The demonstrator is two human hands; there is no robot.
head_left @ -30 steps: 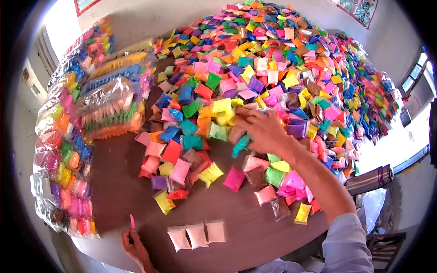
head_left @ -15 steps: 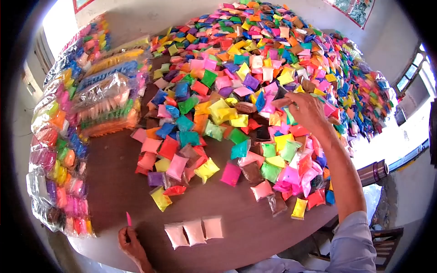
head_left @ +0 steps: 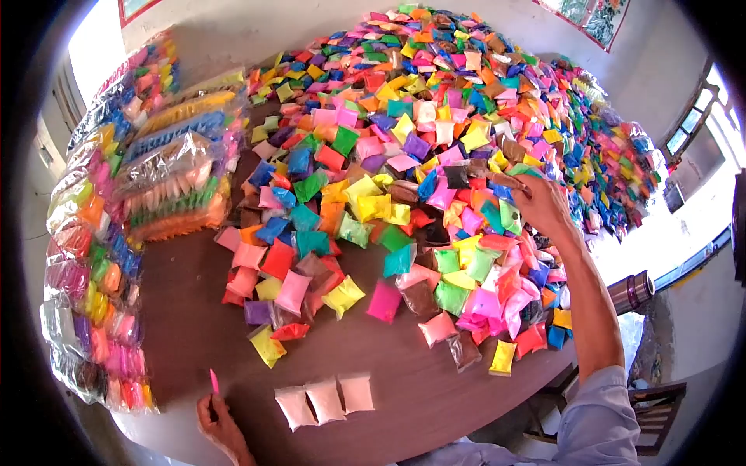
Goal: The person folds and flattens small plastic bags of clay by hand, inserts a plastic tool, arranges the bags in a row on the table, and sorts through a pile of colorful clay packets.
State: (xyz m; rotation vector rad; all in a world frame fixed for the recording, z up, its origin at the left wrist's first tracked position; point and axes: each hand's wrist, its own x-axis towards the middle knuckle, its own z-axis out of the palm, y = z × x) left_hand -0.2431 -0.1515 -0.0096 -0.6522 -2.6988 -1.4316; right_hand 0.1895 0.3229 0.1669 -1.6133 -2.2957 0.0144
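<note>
My right hand (head_left: pixel 542 203) is over the large heap of coloured packets, its fingers pinched on a small brown packet (head_left: pixel 505 179). A black packet (head_left: pixel 457 177) lies just left of it, and a green packet (head_left: pixel 510 217) below. At the near left of the table, my left hand (head_left: pixel 221 429) rests with curled fingers. A thin, pointed pink piece (head_left: pixel 214 380) sticks up from its fingertips; what kind of thing it is I cannot make out. To the right of this hand, three pale pink packets (head_left: pixel 325 399) lie side by side in a row.
Loose packets (head_left: pixel 342 295) spread from the heap across the brown table (head_left: pixel 186 311). Bundled clear bags of packets (head_left: pixel 175 171) line the left side. A metal cylinder (head_left: pixel 631 293) stands off the right edge, near a wooden chair (head_left: pixel 657 412).
My right hand has drawn back a little to the right and towards me, with the brown packet. The black packet has shifted and shows more fully. My left hand stays nearly still; the view shifts slightly.
</note>
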